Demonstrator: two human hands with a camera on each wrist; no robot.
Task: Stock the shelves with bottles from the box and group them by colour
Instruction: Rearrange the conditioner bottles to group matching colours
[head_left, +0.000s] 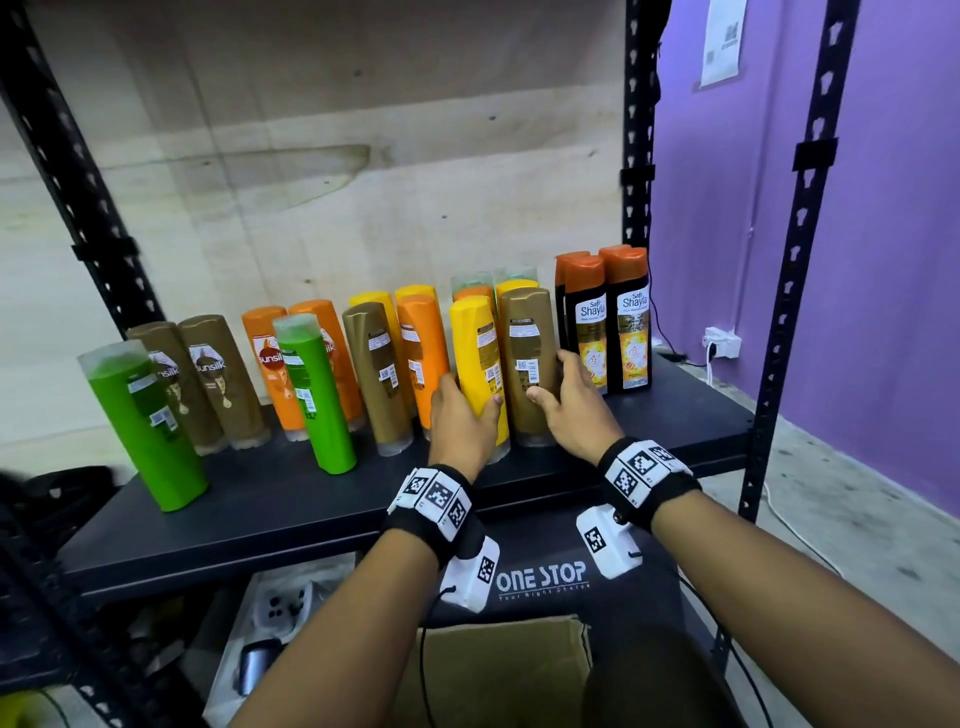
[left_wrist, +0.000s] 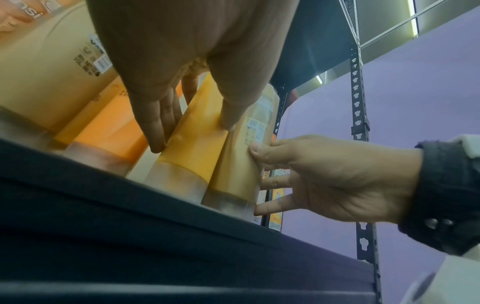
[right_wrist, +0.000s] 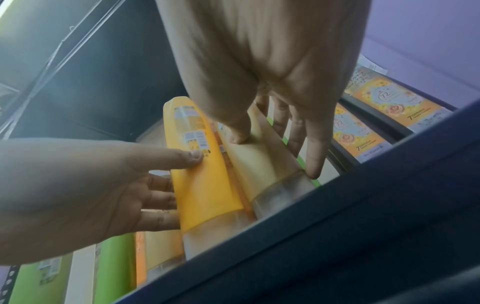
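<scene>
A yellow bottle (head_left: 475, 358) and a brown bottle (head_left: 530, 358) stand side by side, touching, near the front of the black shelf (head_left: 311, 514). My left hand (head_left: 462, 421) grips the yellow bottle low down, thumb on its right face and fingers round its left side. The right hand (head_left: 558, 395) grips the brown one, thumb on its front and fingers along its right side. The left wrist view shows my left hand (left_wrist: 192, 133) round the yellow bottle (left_wrist: 192, 156) beside the brown bottle (left_wrist: 239, 164). The right wrist view shows my right hand (right_wrist: 275, 154) on the brown bottle (right_wrist: 259, 164).
Two green bottles (head_left: 140, 421) stand at the front left, with brown (head_left: 208, 379), orange (head_left: 270, 364) and yellow ones mixed behind. Black Safi Shayla bottles (head_left: 608, 322) stand at the right end by the rack upright (head_left: 789, 260). An open cardboard box (head_left: 498, 670) sits below.
</scene>
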